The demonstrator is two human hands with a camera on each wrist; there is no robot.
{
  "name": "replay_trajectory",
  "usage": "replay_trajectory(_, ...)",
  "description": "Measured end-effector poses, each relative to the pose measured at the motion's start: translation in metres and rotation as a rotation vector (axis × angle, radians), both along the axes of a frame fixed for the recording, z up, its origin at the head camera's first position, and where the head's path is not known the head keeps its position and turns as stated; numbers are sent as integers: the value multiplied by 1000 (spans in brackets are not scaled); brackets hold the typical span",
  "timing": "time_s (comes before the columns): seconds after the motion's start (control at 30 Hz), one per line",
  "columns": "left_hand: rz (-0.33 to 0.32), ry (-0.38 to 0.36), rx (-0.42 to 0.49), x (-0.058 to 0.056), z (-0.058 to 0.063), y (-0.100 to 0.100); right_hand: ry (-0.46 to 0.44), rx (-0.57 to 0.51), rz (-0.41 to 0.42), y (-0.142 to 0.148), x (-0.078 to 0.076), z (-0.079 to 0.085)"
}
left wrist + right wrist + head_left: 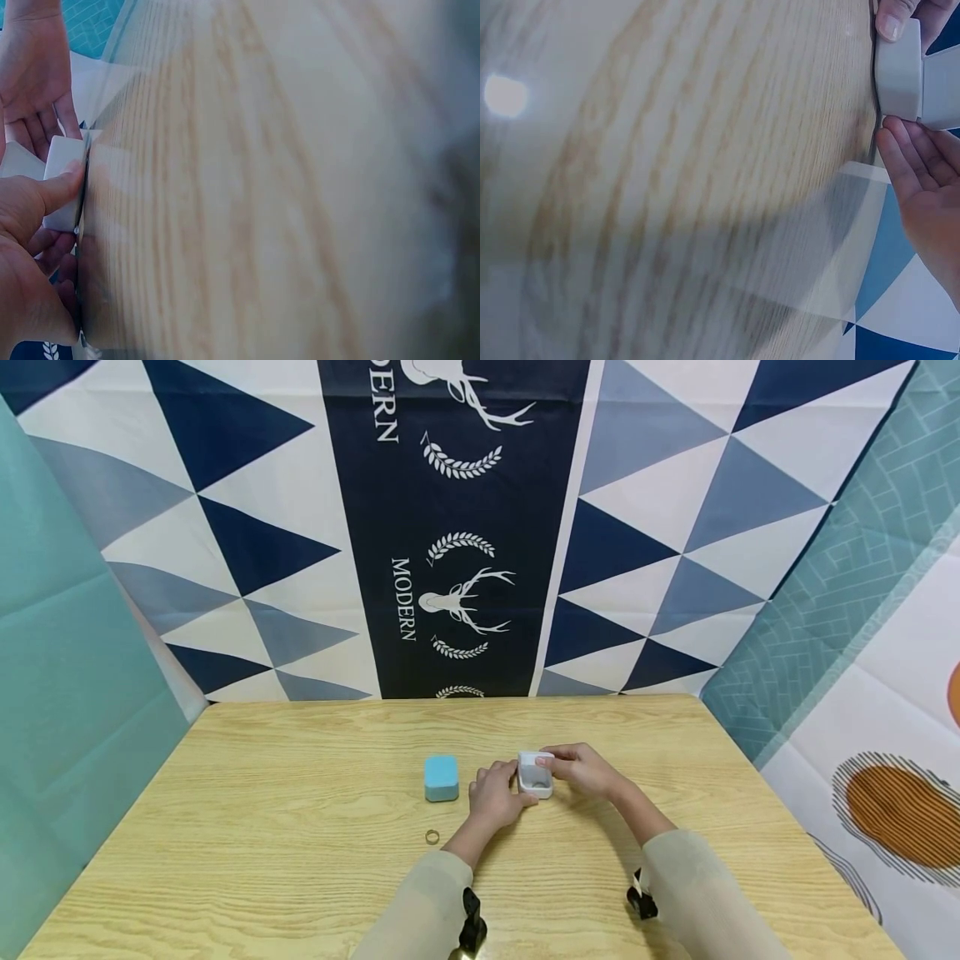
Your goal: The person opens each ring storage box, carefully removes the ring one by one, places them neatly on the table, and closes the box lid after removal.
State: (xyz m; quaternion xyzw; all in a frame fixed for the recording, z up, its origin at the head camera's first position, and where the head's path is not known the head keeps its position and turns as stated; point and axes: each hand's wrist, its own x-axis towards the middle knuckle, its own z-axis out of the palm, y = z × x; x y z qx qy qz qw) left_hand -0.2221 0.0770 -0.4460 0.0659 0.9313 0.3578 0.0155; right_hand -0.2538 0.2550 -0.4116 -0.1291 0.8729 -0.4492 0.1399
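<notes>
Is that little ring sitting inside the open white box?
No, the ring lies on the bare table, nearer the person than the blue box and apart from the white box.

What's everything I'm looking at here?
Open box: 1, white, near centre
Blue box: 1, blue, further left
Ring: 1, gold, nearer than blue box
Table: 1, light wood, beneath these
Wall hanging: 1, navy, blue, white, behind table
Cloth: 1, teal, far left
Patterned fabric: count unclear, teal, white, orange, far right
Left hand: 1, bare, gripping open box
Right hand: 1, bare, pinching open box
Sleeves: 2, cream, on forearms
Wrist attachments: 2, black, at cuffs
</notes>
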Motion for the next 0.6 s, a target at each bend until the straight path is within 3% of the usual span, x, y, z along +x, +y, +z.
replay_trajectory(0.6,0,0,6,1,0,0,-40,-14,-10,0,-3,2)
